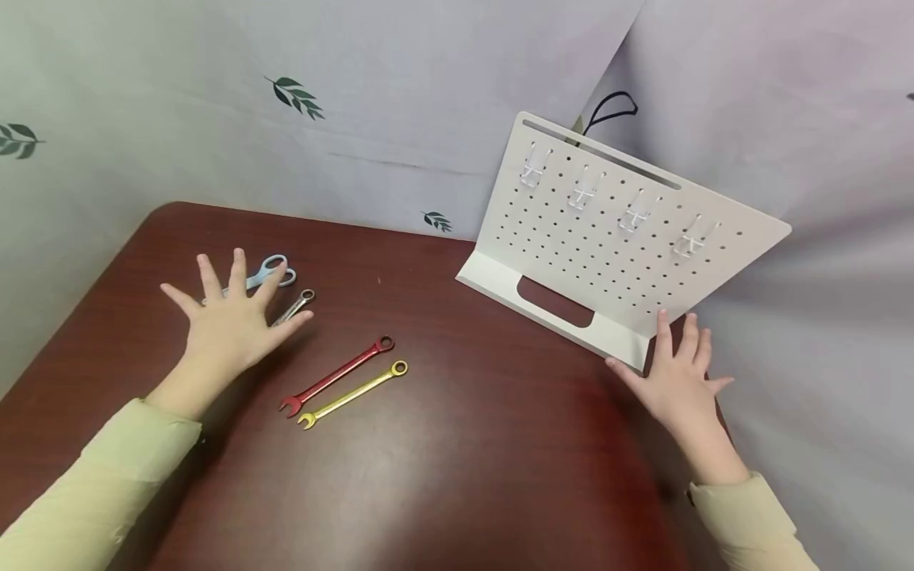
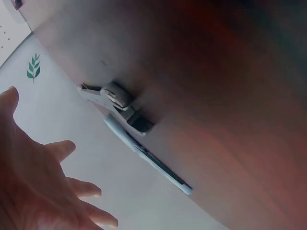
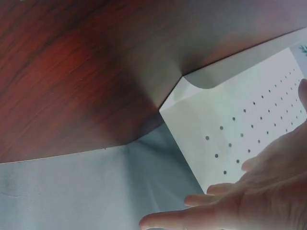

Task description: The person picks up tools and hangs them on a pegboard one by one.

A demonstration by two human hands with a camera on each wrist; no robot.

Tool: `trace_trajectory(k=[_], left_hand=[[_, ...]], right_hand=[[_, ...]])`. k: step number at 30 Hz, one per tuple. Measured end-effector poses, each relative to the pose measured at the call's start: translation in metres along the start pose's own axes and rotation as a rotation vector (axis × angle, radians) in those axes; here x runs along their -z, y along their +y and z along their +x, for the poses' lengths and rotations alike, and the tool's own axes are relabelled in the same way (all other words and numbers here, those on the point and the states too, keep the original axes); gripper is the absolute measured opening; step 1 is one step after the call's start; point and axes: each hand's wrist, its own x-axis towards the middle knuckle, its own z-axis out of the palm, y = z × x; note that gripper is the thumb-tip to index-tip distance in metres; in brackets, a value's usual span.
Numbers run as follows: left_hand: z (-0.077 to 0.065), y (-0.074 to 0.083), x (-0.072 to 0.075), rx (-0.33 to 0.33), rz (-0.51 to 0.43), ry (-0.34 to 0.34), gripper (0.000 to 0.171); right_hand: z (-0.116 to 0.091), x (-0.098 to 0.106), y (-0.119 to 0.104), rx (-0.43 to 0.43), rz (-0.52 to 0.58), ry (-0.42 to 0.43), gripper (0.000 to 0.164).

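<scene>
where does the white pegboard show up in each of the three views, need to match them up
Head: the white pegboard stands right of centre, in the upper half of the picture.
Left wrist: only a small part of the white pegboard shows, at the upper left edge.
Right wrist: on the right side, its lower part partly hidden by the right hand.
Shared landmark: the dark red tabletop, visible in all three.

Left hand [image 2: 36,177], fingers apart — slender pale-blue tool [image 2: 143,153] just beside blurred grey object [image 2: 116,96] — reddish-brown tabletop [image 2: 220,105].
</scene>
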Motion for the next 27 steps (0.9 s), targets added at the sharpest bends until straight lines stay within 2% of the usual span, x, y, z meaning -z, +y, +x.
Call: trace_trajectory(k=[8,16,23,27], left_hand=[[0.017,0.018,0.001,-0.080,0.005,0.077,0.086],[0.045,0.049,0.007,-0.177,-0.023,0.162,0.076],[0.070,0.080,0.007,-0.238,-0.057,0.163,0.071],[0.084,0.100,0.005,-0.269,-0.090,0.157,0.070]], right_hand=[[-0.004,0.008,-0.002,-0.005,0.079,0.098,0.116],[-0.008,0.017,-0.006,0.019,0.243,0.326,0.105],[-0.003,0.020,-0.004,0.092,0.412,0.514,0.102],[0.000,0.020,-0.002,0.096,0.503,0.612,0.098]])
